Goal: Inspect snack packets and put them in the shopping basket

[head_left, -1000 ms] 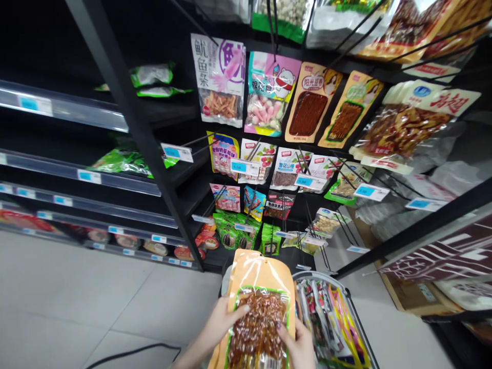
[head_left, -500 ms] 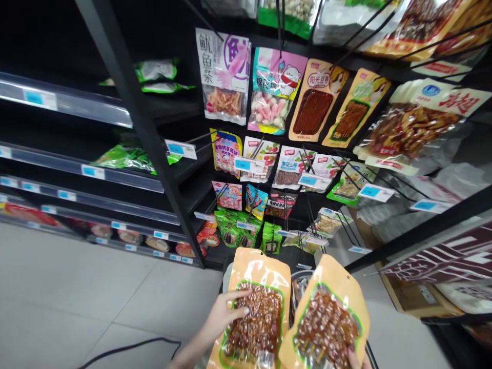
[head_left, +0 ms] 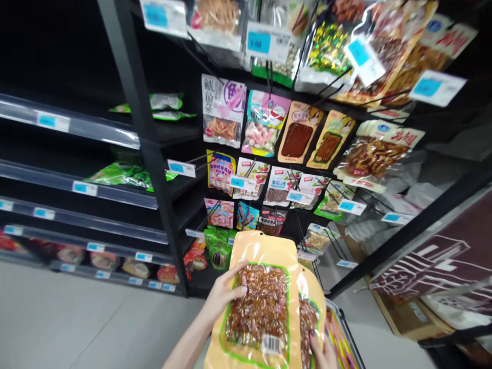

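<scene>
My left hand point(head_left: 225, 293) grips a snack packet point(head_left: 261, 302) by its left edge, thumb on the front and fingers along the side. The packet is orange with a green-edged clear window showing brown glossy food and a barcode label low down. Behind it on the right is a second, similar orange packet point(head_left: 310, 307), partly covered by the first. My right hand point(head_left: 323, 352) holds that one at its lower right, with fingers on its front; the frame's bottom edge cuts this hand off. Below the packets, a container's rim point(head_left: 348, 328) shows, with yellow and pink packs point(head_left: 338, 335) inside.
Ahead, snack bags point(head_left: 223, 110) hang on hooks with price tags point(head_left: 269, 43) sticking out. A black upright post point(head_left: 148, 128) divides them from shelves point(head_left: 96, 136) at left. A cardboard box point(head_left: 411, 312) lies at right, near a dark printed panel point(head_left: 434, 256).
The two packets, held apart side by side before, now overlap, the left one in front. My right hand has come left with its packet. The view has tilted up, showing more upper hooks.
</scene>
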`<state>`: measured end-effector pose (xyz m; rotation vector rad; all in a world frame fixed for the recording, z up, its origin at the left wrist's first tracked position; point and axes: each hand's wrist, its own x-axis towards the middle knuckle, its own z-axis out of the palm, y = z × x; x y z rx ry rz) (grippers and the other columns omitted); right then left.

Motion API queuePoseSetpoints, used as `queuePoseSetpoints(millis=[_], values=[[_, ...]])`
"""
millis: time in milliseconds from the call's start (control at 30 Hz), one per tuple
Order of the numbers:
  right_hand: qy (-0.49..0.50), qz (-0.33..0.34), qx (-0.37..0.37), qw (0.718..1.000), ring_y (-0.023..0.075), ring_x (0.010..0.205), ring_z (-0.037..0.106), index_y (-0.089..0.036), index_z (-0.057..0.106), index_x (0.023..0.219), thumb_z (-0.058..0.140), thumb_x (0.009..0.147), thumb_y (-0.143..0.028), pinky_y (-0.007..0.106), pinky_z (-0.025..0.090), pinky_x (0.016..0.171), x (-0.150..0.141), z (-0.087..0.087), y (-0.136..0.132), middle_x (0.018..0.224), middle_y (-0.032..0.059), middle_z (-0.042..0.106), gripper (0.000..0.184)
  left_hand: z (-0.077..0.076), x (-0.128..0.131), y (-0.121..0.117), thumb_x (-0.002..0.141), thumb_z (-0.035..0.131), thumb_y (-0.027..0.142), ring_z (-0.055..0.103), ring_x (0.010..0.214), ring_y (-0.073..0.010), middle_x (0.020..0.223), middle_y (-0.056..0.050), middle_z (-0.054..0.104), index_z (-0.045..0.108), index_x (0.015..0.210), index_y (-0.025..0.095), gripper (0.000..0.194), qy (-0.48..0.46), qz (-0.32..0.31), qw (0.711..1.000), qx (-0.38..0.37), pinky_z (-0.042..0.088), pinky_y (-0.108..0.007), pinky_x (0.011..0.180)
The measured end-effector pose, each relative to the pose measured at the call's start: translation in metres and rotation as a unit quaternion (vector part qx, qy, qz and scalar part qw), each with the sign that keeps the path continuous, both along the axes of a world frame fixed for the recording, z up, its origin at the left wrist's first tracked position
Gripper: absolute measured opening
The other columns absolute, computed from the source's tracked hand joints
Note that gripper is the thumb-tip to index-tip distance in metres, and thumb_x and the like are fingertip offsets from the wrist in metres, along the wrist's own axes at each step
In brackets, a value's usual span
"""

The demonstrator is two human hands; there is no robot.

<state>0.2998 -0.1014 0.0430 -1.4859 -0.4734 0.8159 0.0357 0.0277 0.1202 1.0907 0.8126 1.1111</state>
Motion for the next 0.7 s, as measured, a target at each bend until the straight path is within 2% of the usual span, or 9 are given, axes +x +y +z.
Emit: queuePoseSetpoints(millis=[67, 100, 133, 200, 267, 367, 467, 567, 700], values=[[0.036, 0.077, 0.059, 0.995, 0.0261, 0.091, 0.062, -0.019, 0.067, 0.086, 0.076, 0.055, -0.045, 0.033, 0.046, 0.08, -0.006, 0.024, 0.029, 0.091, 0.0048, 0.071, 0.042, 0.021, 0.013, 0.008, 0.056, 0.076, 0.02, 0.039, 0.126, -0.0281, 0.138, -0.009, 0.043, 0.033, 0.135, 0.023, 0.09, -0.072, 0.001, 0.997, 0.041, 0.027, -0.039, 0.106], [0.049, 0.108, 0.087, 0.989, 0.0245, 0.093, 0.061, -0.021, 0.065, 0.092, 0.075, 0.059, -0.043, 0.033, 0.045, 0.082, -0.011, 0.036, 0.042, 0.096, 0.0036, 0.07, 0.041, 0.029, 0.017, 0.01, 0.055, 0.077, 0.021, 0.04, 0.125, -0.0281, 0.14, -0.01, 0.04, 0.023, 0.139, 0.025, 0.1, -0.09, 0.007, 0.995, 0.046, 0.03, -0.039, 0.104], [0.055, 0.133, 0.108, 0.984, 0.0235, 0.094, 0.061, -0.023, 0.065, 0.096, 0.074, 0.061, -0.041, 0.032, 0.045, 0.083, -0.016, 0.047, 0.053, 0.099, 0.0028, 0.069, 0.04, 0.035, 0.019, 0.011, 0.053, 0.077, 0.021, 0.042, 0.124, -0.0286, 0.14, -0.011, 0.04, 0.02, 0.139, 0.023, 0.103, -0.083, 0.018, 0.995, 0.047, 0.032, -0.04, 0.103], [0.054, 0.159, 0.143, 0.975, 0.0232, 0.094, 0.06, -0.024, 0.064, 0.097, 0.073, 0.063, -0.039, 0.032, 0.045, 0.081, -0.033, 0.063, 0.067, 0.101, 0.0027, 0.068, 0.038, 0.04, 0.013, 0.009, 0.05, 0.079, 0.022, 0.049, 0.117, -0.0309, 0.129, -0.016, 0.052, 0.037, 0.131, 0.013, 0.091, -0.021, 0.054, 0.997, 0.05, 0.035, -0.039, 0.101], [0.063, 0.161, 0.163, 0.971, 0.0237, 0.093, 0.06, -0.024, 0.065, 0.096, 0.074, 0.061, -0.038, 0.032, 0.045, 0.08, -0.056, 0.07, 0.074, 0.101, 0.0027, 0.067, 0.038, 0.038, -0.002, 0.004, 0.051, 0.078, 0.027, 0.059, 0.102, -0.0321, 0.108, -0.016, 0.066, 0.053, 0.112, 0.008, 0.069, 0.042, 0.084, 0.995, 0.026, 0.043, -0.039, 0.092], [0.111, 0.18, 0.17, 0.962, 0.0235, 0.087, 0.06, -0.024, 0.065, 0.096, 0.07, 0.065, -0.037, 0.034, 0.046, 0.075, -0.093, 0.063, 0.075, 0.094, 0.003, 0.068, 0.034, 0.025, -0.029, -0.005, 0.051, 0.078, 0.03, 0.065, 0.087, -0.0291, 0.09, -0.009, 0.072, 0.057, 0.102, 0.013, 0.058, 0.071, 0.12, 0.99, -0.035, 0.05, -0.036, 0.079], [0.146, 0.186, 0.171, 0.957, 0.0204, 0.078, 0.059, -0.023, 0.066, 0.086, 0.067, 0.068, -0.033, 0.032, 0.045, 0.073, -0.118, 0.047, 0.073, 0.082, 0.0009, 0.067, 0.021, 0.005, -0.042, -0.008, 0.049, 0.079, 0.022, 0.067, 0.082, -0.0246, 0.086, -0.002, 0.072, 0.051, 0.113, 0.021, 0.07, 0.044, 0.094, 0.991, -0.089, 0.051, -0.032, 0.076], [0.163, 0.149, 0.155, 0.963, 0.0175, 0.072, 0.057, -0.023, 0.064, 0.077, 0.059, 0.074, -0.042, 0.03, 0.044, 0.071, -0.12, 0.028, 0.07, 0.074, -0.0011, 0.064, 0.019, -0.019, -0.038, -0.004, 0.049, 0.078, 0.021, 0.067, 0.082, -0.0229, 0.087, 0.0, 0.072, 0.049, 0.118, 0.024, 0.075, 0.055, 0.06, 0.99, -0.118, 0.051, -0.03, 0.076], [0.164, 0.156, 0.152, 0.962, 0.0172, 0.075, 0.057, -0.022, 0.064, 0.089, 0.06, 0.073, -0.043, 0.029, 0.043, 0.071, -0.101, 0.018, 0.061, 0.083, 0.0004, 0.065, 0.027, -0.041, -0.02, 0.002, 0.052, 0.077, 0.023, 0.066, 0.085, -0.0224, 0.086, -0.001, 0.072, 0.052, 0.116, 0.024, 0.069, 0.091, 0.051, 0.985, -0.138, 0.052, -0.029, 0.075]])
